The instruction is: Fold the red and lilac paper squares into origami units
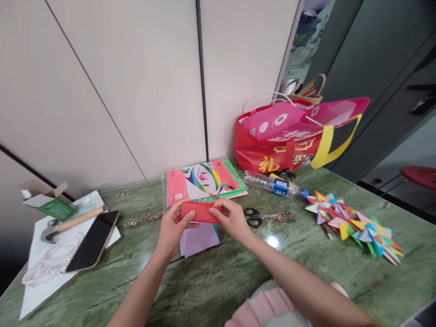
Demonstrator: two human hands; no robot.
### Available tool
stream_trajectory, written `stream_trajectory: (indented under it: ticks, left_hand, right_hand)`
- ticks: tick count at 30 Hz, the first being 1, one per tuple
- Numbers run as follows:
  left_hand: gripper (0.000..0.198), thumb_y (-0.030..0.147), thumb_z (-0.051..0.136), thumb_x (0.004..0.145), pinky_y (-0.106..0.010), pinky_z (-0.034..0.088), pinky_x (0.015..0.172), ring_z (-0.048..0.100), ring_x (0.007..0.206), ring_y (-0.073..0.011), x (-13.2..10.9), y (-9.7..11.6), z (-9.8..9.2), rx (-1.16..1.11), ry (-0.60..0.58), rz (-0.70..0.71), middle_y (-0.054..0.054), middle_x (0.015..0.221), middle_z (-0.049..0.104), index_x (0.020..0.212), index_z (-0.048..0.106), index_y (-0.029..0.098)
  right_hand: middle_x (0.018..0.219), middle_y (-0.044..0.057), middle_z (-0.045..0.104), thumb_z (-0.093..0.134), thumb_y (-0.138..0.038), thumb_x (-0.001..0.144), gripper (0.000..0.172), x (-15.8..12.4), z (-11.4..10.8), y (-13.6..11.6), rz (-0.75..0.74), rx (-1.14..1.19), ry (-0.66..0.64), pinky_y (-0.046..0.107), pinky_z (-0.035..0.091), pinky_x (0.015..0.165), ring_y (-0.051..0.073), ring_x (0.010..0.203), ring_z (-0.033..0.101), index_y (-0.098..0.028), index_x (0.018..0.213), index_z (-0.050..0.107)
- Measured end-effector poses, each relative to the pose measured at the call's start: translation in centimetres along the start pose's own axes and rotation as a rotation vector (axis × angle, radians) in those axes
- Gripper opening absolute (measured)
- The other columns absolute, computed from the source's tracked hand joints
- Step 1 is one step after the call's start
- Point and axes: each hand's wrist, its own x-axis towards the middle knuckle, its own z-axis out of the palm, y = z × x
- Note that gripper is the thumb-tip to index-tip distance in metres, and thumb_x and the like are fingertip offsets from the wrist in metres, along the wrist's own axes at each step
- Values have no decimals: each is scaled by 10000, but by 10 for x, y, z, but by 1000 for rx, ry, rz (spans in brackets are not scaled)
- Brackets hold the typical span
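A folded red paper [199, 212] is held above the green marbled table [211, 281] by both my hands. My left hand [173, 229] pinches its left end with fingers closed. My right hand [231, 219] presses its right end, fingers closed on the fold. Under the hands lies a lilac sheet [197, 240] with a blue sheet edge beneath it. Behind the red paper lies a pack of coloured paper [204, 181] in a clear wrapper.
Black scissors [254, 217] lie just right of my right hand. A plastic bottle [274, 185] lies on its side before a red gift bag [282, 141]. Several folded colourful shapes [354, 225] spread at right. A phone [93, 240], hammer [73, 221] and small box [47, 200] sit at left.
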Motion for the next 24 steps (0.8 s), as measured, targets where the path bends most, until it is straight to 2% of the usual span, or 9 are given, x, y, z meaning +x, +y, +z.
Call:
stream_trajectory:
  ticks: [5,9,12,18,24]
  left_hand:
    - [300,305,681,642,-293,550,567,615,700,-172,1,-1,-1,46,-18,13,-53,852,674,881,620,134]
    - [374,303,690,630,-291,545,566,613,683,-169,0,1,0,53,2,18,-51,810,671,950,600,132]
    - [420,296,693,627,-291,540,569,613,675,-169,-1,3,-1,55,4,17,-50,806,670,999,581,139]
    - [298,301,690,636,-229,487,579,613,665,-149,0,3,-4,81,34,27,-39,785,688,883,624,149]
    - [307,308,695,633,-221,457,555,618,591,-145,2,2,-7,51,23,-2,-26,673,697,882,610,149]
  right_hand:
    - [682,20,612,599,-304,735,133,-1,1,2,71,69,-35,225,434,521,130,571,546,-172,750,590]
    - [761,26,644,603,-299,737,212,-2,1,1,75,87,-52,221,434,507,129,571,555,-188,918,602]
    - [783,31,664,602,-287,744,174,-2,0,0,27,24,-40,232,439,541,132,588,556,-197,887,644]
    - [829,46,686,620,-279,733,171,-2,1,1,33,44,-55,251,473,585,160,665,604,-194,875,664]
    - [834,48,699,624,-259,730,149,-2,1,1,21,57,-60,265,493,626,174,715,627,-193,853,676]
